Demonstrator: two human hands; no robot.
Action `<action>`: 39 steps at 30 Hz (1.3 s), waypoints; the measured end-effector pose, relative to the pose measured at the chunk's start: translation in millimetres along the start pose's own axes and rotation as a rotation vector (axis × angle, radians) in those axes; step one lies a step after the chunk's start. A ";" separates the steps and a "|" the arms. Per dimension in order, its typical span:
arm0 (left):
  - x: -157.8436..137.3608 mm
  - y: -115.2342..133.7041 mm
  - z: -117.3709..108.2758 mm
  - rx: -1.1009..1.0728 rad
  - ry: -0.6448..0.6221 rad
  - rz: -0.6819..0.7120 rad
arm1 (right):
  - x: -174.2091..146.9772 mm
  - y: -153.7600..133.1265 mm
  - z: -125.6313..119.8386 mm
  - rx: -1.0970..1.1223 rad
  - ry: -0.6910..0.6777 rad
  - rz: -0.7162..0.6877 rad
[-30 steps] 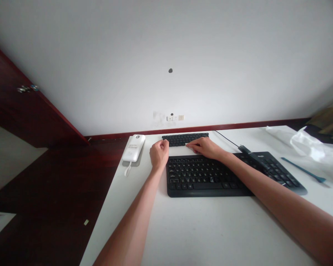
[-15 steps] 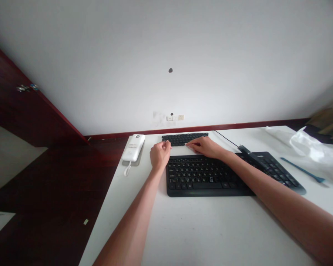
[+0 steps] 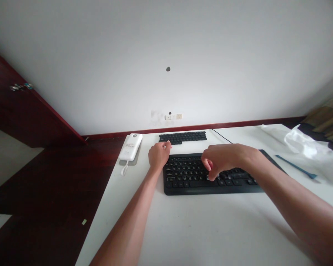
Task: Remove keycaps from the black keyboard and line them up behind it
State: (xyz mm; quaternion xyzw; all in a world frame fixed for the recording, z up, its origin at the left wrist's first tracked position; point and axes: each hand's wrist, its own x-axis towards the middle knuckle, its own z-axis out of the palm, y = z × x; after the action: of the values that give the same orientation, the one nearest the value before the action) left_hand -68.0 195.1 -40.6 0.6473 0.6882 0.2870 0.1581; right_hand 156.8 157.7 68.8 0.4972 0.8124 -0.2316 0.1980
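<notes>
A large black keyboard (image 3: 192, 183) lies on the white table. Many of its key positions at the left show pale marks. Behind it, black keycaps (image 3: 194, 136) stand in close rows, with a shorter row at the front. My left hand (image 3: 158, 154) rests at the left end of that short row, fingers curled in; what they may hold is hidden. Over the middle of the keyboard is my right hand (image 3: 227, 159), its thumb and fingers brought together and pointing down at the lower keys. Anything between those fingertips is too small to make out.
A white power bank (image 3: 131, 147) with a strap lies at the table's left edge. To the right are a blue pry tool (image 3: 295, 166) and a crumpled clear plastic bag (image 3: 308, 144). A black cable (image 3: 222, 136) runs off the back edge.
My right hand has moved from the front row of keycaps back toward me, onto the middle of the keyboard. My left hand has stayed nearly in place. The view has shifted slightly.
</notes>
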 end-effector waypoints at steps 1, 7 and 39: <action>0.1 0.1 0.2 0.000 0.002 0.000 | 0.7 -3.0 2.7 -0.003 -0.008 -0.003; 0.7 0.3 1.1 0.020 0.011 0.008 | 9.6 -7.6 8.6 -0.003 -0.038 -0.113; 0.4 1.6 -1.0 0.007 -0.032 -0.001 | 72.1 72.0 13.4 0.320 0.351 -0.090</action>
State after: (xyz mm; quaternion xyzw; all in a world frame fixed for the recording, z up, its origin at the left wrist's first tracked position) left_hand -67.3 195.2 -38.9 0.6518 0.6871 0.2741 0.1672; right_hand 192.0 230.4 5.2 0.5180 0.8088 -0.2758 -0.0383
